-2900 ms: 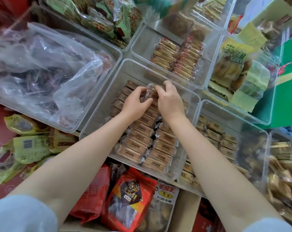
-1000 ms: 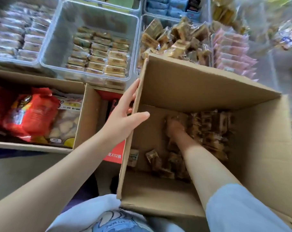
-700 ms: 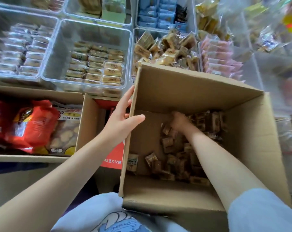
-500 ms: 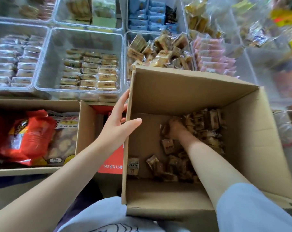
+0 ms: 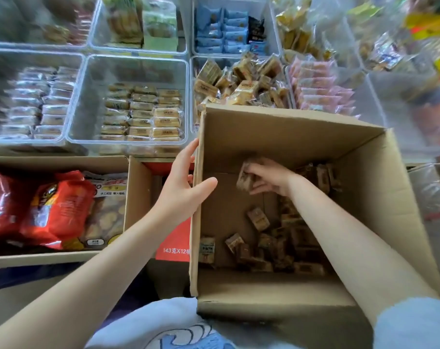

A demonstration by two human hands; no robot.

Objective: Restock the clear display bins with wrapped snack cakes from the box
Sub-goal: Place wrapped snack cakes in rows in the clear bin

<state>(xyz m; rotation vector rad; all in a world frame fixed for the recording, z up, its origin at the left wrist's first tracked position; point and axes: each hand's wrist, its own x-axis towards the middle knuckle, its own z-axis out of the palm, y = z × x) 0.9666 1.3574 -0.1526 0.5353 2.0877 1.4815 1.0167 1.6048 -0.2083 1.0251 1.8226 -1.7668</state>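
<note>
1. Cakes, a small wrapped clutch, sat gripped in the right hand's curled fingers, low inside the cardboard box.
2. The left hand steadied the box's left wall, thumb inside, fingers straight outside.
3. Gathering looked underway; next, lifting them clear to the heaped bin just beyond.

The right hand is covering most of the snack cakes in its grip, so I cannot count them. The right arm is hiding part of the loose cakes in the box. The bins at the far right are blurring, and their packets are too smeared to name. The left bin is running off the edge.
</note>
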